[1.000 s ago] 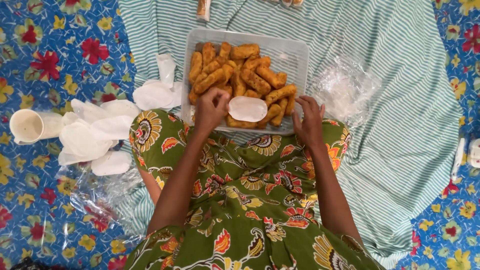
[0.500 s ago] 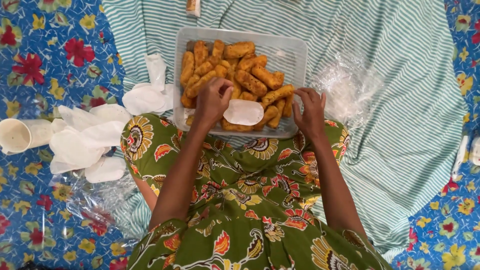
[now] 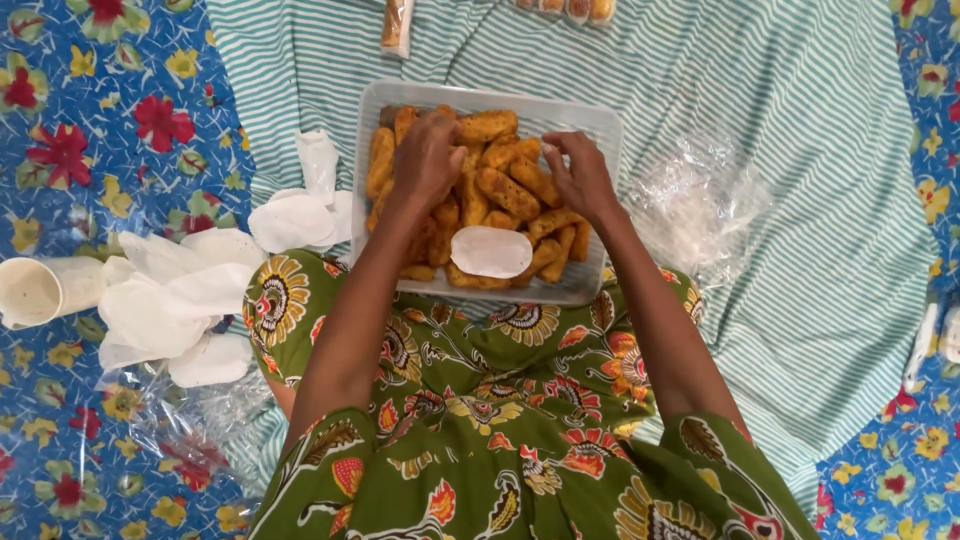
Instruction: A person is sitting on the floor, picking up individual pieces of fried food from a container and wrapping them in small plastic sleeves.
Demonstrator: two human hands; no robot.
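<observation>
A clear rectangular plastic tray [image 3: 601,125] rests against my lap, filled with several golden-brown fried rolls [image 3: 507,190]. A thin white round wrapper [image 3: 491,251] lies on the rolls near the tray's front edge. My left hand [image 3: 427,158] reaches over the rolls at the tray's left middle, fingers curled down onto them. Over the rolls at the right side hovers my right hand [image 3: 580,175], fingers bent and touching them. Whether either hand grips a roll cannot be told.
More white round wrappers [image 3: 175,290] lie piled at my left, with a white paper cup [image 3: 42,290] on its side. Crumpled clear plastic [image 3: 695,205] sits right of the tray. A striped green cloth [image 3: 780,120] covers a blue flowered mat [image 3: 110,120].
Both hands have moved from the tray's near edge forward over the rolls. The white wrapper stays on the rolls near the front.
</observation>
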